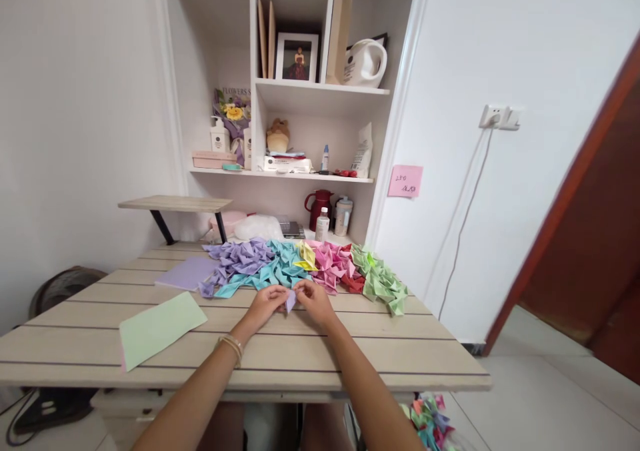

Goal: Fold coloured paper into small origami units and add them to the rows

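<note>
Between my two hands is a small folded piece of purple paper (291,300), held over the middle of the table. My left hand (268,304) pinches its left side, and my right hand (314,299) pinches its upper right. Just beyond my fingers lies a long heap of folded paper pieces: purple ones (245,259) at the left, then blue ones (283,264), a few yellow (307,256), pink ones (333,264), some red, and green ones (383,281) at the right end.
On the table (280,361), a purple paper stack (187,274) and a green paper stack (161,328) lie to the left. A small raised shelf (175,203) stands at the back left. A bottle (323,224) and a red jug (319,208) stand behind the heap. More folded paper (431,421) sits below, right.
</note>
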Motion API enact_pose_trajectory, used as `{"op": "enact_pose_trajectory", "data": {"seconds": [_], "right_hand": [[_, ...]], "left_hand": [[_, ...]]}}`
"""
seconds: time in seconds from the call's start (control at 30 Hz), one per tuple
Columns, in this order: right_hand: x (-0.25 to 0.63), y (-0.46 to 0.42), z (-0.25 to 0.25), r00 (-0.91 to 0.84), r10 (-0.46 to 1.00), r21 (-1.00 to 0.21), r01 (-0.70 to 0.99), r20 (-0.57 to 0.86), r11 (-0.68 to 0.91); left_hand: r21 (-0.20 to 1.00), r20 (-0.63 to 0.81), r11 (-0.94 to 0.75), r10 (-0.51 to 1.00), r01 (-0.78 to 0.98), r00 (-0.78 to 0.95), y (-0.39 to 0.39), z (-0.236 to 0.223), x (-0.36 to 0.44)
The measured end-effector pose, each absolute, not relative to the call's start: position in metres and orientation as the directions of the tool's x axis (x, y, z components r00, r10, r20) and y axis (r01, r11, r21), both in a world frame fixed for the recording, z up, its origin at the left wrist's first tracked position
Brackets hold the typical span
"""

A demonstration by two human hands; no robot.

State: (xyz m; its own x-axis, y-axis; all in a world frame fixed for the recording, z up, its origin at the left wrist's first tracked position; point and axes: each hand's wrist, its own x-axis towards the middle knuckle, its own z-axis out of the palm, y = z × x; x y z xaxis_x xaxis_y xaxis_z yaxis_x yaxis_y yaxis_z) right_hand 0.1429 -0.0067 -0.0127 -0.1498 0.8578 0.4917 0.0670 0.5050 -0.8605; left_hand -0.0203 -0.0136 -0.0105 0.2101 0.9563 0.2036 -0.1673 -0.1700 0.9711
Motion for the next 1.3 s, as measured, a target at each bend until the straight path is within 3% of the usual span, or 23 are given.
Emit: {"op": "enact_pose_trajectory", "data": {"seconds": [0.37, 0.77, 1.3], "right_hand": [[0.1405, -0.0074, -0.0139, -0.205, 0.865, -0.886, -0.031, 0.459, 0.463], [0.1448, -0.0099, -0.0082, -0.095, 0.781, -0.767, 0.149, 0.617, 0.624], [0.1437, -0.0095, -0.0122, -0.179, 0.811, -0.762, 0.278, 0.557, 0.585]], "left_hand": [[0.957, 0.15, -0.099, 0.973, -0.271, 0.174, -0.0102, -0.01, -0.0248], [0.976, 0.096, -0.037, 0.959, -0.215, 0.266, -0.0173, -0.0091, -0.0212], [0.924, 0.371, -0.381, 0.913, 0.025, 0.168, -0.017, -0.0077, -0.0227]]}}
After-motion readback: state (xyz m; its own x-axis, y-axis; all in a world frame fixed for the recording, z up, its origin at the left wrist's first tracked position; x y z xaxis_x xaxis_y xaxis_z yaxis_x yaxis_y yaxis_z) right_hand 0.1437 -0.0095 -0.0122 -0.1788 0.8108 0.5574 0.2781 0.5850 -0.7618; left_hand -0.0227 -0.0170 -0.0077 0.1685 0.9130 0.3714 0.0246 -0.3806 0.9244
